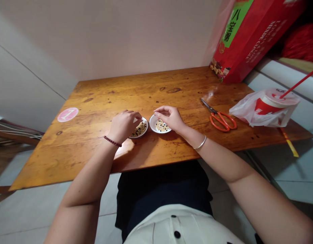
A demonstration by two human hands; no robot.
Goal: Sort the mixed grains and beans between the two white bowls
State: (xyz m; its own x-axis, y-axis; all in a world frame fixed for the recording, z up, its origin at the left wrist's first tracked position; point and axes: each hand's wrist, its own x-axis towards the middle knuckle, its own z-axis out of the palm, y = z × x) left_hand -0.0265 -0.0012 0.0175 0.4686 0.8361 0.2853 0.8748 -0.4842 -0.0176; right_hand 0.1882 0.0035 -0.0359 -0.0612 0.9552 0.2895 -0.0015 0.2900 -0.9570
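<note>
Two small white bowls with dark rims stand side by side on the wooden table. The left bowl (146, 126) holds yellowish and dark beans, and my left hand (125, 124) is over its left part, fingers bent down toward the beans. Pale and black beans lie in the right bowl (152, 122). My right hand (171, 118) is above that bowl's right side, thumb and fingertips brought together; anything between them is too small to make out. A dark bead bracelet is on my left wrist, a silver bangle on my right.
Orange-handled scissors (223, 122) lie right of the bowls on the table (136, 91). Further right stands a bagged red and white cup (270, 105) with a red straw. A red box (247, 44) is at the back right. A pink round sticker (67, 115) is at the left.
</note>
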